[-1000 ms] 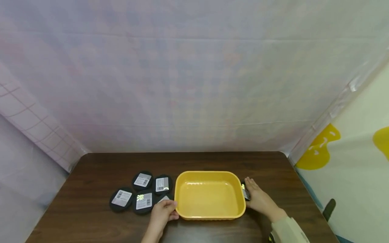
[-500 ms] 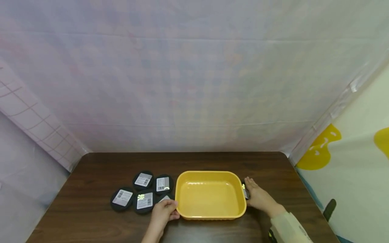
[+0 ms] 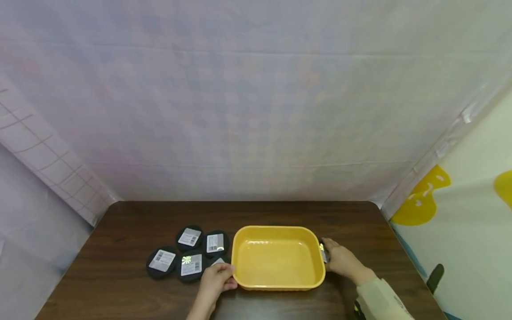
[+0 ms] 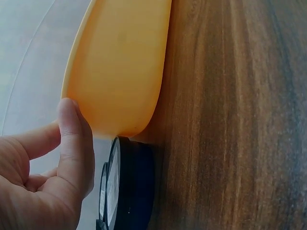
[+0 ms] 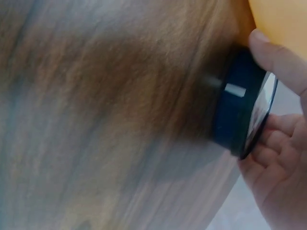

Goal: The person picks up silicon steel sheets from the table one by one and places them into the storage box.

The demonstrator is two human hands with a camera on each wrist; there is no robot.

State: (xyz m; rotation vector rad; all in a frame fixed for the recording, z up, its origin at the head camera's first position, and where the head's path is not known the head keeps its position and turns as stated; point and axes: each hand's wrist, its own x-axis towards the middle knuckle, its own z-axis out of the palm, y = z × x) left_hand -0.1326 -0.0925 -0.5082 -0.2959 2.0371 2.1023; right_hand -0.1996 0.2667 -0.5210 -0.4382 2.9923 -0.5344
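Observation:
A yellow rectangular plastic basin [image 3: 276, 286] with rounded corners and nothing inside sits mid-table. My left hand [image 3: 216, 281] pinches its near left rim, thumb and finger meeting at the edge in the left wrist view. Just right of the basin is a round, flat black container [image 5: 235, 103] with a silver-white label on top. My right hand [image 3: 345, 263] grips it from the side; in the right wrist view the thumb is on one edge and the curled fingers are on the other. Partly hidden behind my left hand lies a similar black container [image 4: 132, 187].
Several more round black containers lie label-up left of the basin, among them one at the far left [image 3: 161, 263] and one at the back [image 3: 190, 238]. They stand on a dark wood table [image 3: 132, 222]. A pale curtain [image 3: 256, 111] hangs behind it.
My right hand's fingers, stretched straight over the far side of the black container before, are now bent round it. The left hand and the basin stay where they were.

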